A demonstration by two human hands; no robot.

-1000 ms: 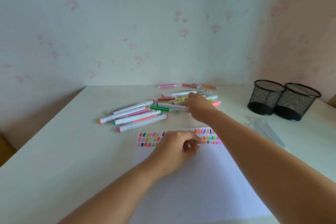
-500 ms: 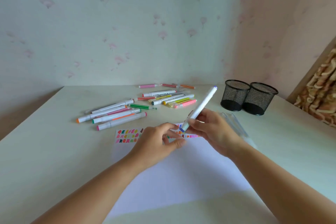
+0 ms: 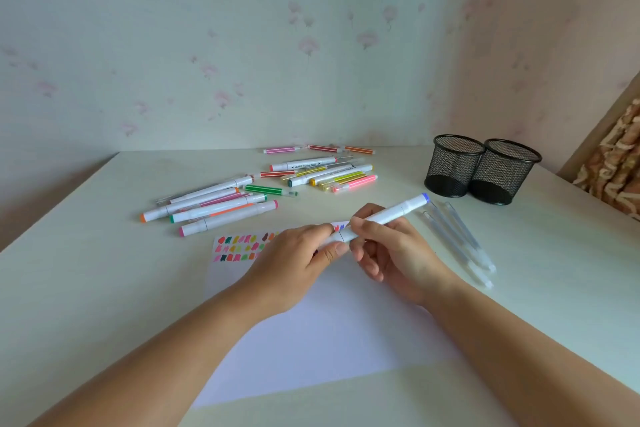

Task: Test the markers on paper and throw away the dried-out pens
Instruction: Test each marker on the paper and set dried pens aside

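my right hand [image 3: 394, 250] gripped the blue-capped marker [image 3: 388, 215], my left hand [image 3: 298, 260] pinching its near cap; swatches [image 3: 239, 248] topped the paper [image 3: 311, 333], but the loose markers [image 3: 221, 210] probably awaited testing.

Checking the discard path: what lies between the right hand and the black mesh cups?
Head view: a few clear pens lie side by side between the right hand, which holds the marker, and the mesh cups.

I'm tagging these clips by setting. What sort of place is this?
Probably a home desk set in a room corner: floral wallpaper behind the pale table, two black mesh pen cups, and loose markers beside a sheet of paper with colour swatches.
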